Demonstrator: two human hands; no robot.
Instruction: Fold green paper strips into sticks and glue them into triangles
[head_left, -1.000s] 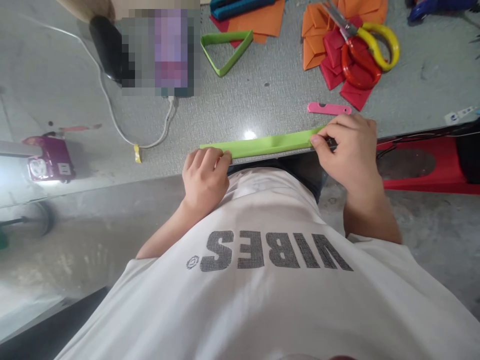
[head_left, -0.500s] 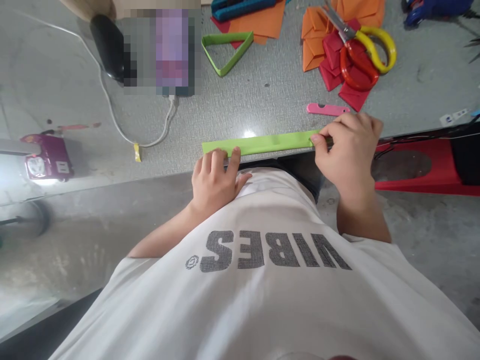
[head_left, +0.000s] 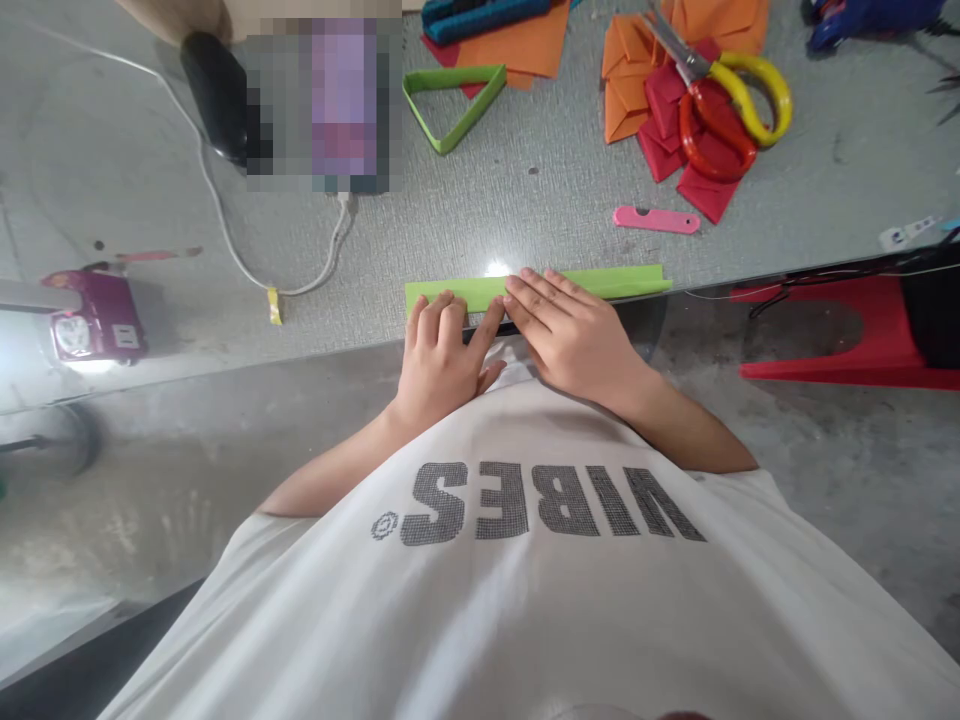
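A long strip of light green paper (head_left: 630,282) lies flat along the table's near edge. My left hand (head_left: 446,350) rests its fingertips on the strip's left part, fingers apart. Flat across the strip's middle lies my right hand (head_left: 574,330), its fingers stretched out and its fingertips close to the left index finger. The strip's right end sticks out free beyond the right hand. Further back on the table stands a triangular loop of folded green paper (head_left: 454,110). A pink folding cutter (head_left: 656,219) lies beyond the right hand.
Scissors (head_left: 724,110) with red and yellow handles lie on folded orange and red papers (head_left: 626,100). At the back is a blue tool (head_left: 484,15). A white cable (head_left: 217,200) runs to a blurred phone at left. A purple power socket (head_left: 94,315) and a red stool (head_left: 870,330) flank me.
My right hand has let go of the strip's right end and moved left, now lying flat on its middle. My left hand has stayed nearly in place.
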